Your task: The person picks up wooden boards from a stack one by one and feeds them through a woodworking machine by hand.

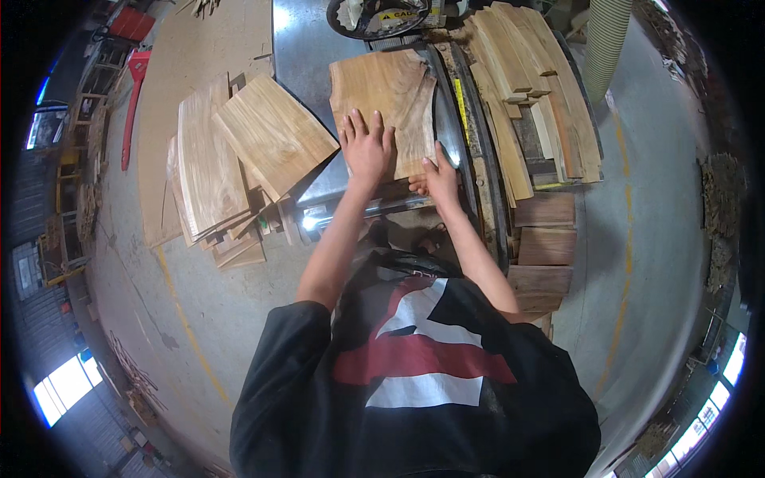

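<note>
A pale wooden board (378,84) with one wavy natural edge lies on the shiny metal machine table (299,48). My left hand (367,151) rests flat on the board near its left side, fingers spread. At the board's near right corner is my right hand (438,179), one finger stretched up along the right edge and the others curled by the near edge. It appears to grip that corner; the undersides of the fingers are hidden. Left of the board, another wooden board (276,135) lies tilted on a stack, its corner reaching over the metal table.
Stacked boards (209,155) lie on a large brown panel (179,56) at left. Long wood strips (510,56) are piled right of a metal rail (472,119). Darker blocks (546,245) sit below them. A black round-rimmed part (374,32) stands beyond the board; a ribbed hose (608,48) hangs at right.
</note>
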A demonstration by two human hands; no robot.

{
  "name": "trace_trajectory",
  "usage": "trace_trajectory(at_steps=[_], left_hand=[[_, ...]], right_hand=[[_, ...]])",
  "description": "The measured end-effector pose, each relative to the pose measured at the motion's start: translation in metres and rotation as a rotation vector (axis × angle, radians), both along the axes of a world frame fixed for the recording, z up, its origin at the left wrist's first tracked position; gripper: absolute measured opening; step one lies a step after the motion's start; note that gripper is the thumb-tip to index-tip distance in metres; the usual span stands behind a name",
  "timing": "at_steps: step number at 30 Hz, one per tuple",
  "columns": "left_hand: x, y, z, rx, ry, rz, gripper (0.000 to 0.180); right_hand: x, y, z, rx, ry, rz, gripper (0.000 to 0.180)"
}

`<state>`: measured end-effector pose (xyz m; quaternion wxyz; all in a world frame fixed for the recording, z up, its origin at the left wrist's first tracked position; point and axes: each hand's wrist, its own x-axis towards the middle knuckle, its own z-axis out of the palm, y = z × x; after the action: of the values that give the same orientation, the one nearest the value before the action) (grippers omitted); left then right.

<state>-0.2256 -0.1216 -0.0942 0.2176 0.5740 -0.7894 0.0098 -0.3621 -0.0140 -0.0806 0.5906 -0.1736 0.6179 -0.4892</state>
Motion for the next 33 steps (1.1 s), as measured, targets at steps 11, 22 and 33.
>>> trace_trajectory(at_steps=[11,22,33], left_hand=[[0.004,-0.037,-0.011,0.022,-0.014,-0.061,0.053],[-0.013,-0.1,-0.005,0.003,0.095,-0.006,0.041],[-0.006,-0.19,-0.007,0.023,1.044,0.197,0.032]], right_hand=[[-0.011,-0.043,-0.005,0.005,-0.03,-0.032,0.06],[-0.028,-0.11,-0.003,0.033,0.039,0.011,0.059],[-0.03,-0.194,0.003,0.021,0.117,-0.021,0.059]])
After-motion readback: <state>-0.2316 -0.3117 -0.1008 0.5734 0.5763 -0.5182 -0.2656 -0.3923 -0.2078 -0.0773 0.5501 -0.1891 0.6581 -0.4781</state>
